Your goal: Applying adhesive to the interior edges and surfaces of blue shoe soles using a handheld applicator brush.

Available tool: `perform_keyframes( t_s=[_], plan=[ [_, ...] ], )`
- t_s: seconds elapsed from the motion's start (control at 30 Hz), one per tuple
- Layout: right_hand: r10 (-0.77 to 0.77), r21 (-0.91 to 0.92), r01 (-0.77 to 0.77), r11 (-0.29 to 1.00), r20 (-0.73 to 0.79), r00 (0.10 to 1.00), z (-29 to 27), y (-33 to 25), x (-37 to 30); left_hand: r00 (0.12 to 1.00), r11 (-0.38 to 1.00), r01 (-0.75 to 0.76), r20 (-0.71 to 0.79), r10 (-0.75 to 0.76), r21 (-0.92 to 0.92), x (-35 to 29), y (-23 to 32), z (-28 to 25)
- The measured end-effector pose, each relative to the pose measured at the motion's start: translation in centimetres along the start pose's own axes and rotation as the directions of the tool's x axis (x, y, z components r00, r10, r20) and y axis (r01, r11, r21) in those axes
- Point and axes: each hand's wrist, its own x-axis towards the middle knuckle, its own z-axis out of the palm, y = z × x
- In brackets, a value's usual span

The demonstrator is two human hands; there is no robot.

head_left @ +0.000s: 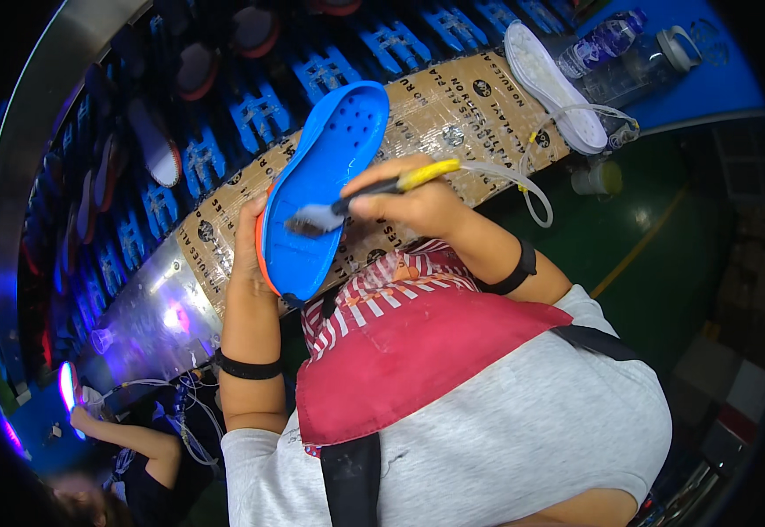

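Observation:
A blue shoe sole (312,189) with an orange-red outer edge is tilted up in front of me, its hollow inner side facing me. My left hand (249,237) grips it along its left edge near the lower end. In my right hand (409,202) is a brush (391,186) with a black and yellow handle, and a clear tube runs from its back end. The brush's bristles (314,220) lie against the inside of the sole, in its lower half. Several small round holes dot the sole's upper end.
Behind the cardboard-covered ledge (435,114) runs a rack of blue holders (259,114) carrying shoe parts. A white sole (554,88), a purple-labelled bottle (602,44) and a clear jug (633,75) stand at the right. At lower left another person's arm (128,435) holds a sole.

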Motion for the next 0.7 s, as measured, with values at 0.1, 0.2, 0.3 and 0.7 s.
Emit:
perform_keyframes(
  t_s=[0.1,0.2,0.3,0.7],
  plan=[
    [0.042,0.044,-0.033,0.998,-0.215,0.976,-1.3,1.2,0.3,0.995,0.999,0.028,0.093,-0.024,-0.04,0.1,-0.3,0.2],
    [-0.152,-0.13,0.11,0.986,-0.39,0.908,-0.9,1.8,0.9,0.994,0.992,0.069,0.092,-0.059,-0.108,0.8,-1.0,0.3],
    [-0.436,-0.611,0.353,0.709,0.013,0.9,-0.7,1.0,0.2,0.994,0.984,-0.014,0.106,0.033,-0.178,1.7,-2.1,0.0],
    [-0.437,-0.39,0.265,0.882,-0.462,0.772,-7.6,-2.9,-2.4,0.952,0.846,0.155,0.306,0.01,-0.51,0.8,-4.6,3.7]
  ],
)
